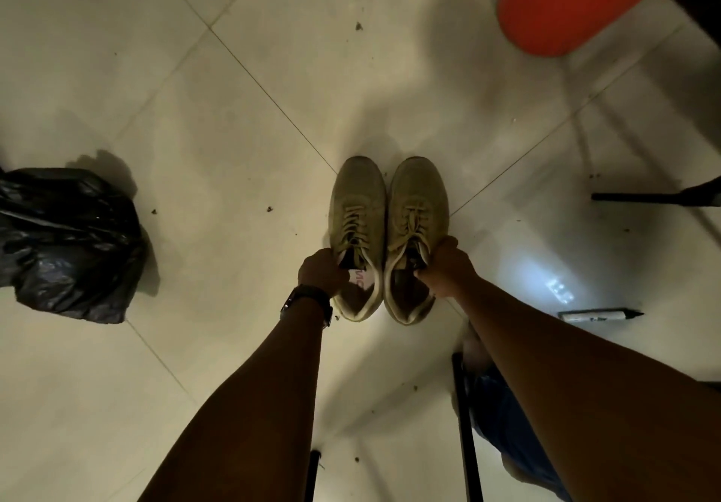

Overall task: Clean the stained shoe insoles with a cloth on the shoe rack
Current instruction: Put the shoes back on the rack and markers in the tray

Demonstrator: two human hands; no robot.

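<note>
**Both hands on a pair of pale shoes over the tiled floor**

A pair of pale lace-up shoes sits side by side, toes pointing away from the person, over the spot where the tile seams of the floor [195,111] cross. The left shoe [357,205] and the right shoe [415,197] touch, or nearly touch, along their inner sides. Whether their soles rest on the floor or hang just above it cannot be told.

The left hand [322,273], with a dark watch [306,304] at its wrist, is curled round the outer rim of the left shoe's opening, next to the tongue. Beside its fingers the light insole [361,279] shows, bearing pink lettering. The right hand [444,267] grips the outer rim of the right shoe's opening in the same way; that shoe's inside looks dark, and its insole cannot be made out clearly.

Well apart to the left lies a crumpled black plastic bag [66,244]. A marker pen [601,315] lies on the floor to the right of the shoes. An orange rounded shape [577,2] fills the upper right corner. A thin black leg [466,423] stands near the right forearm, with blue fabric [503,415] just beside it. Small dark crumbs are scattered across the tiles.
</note>
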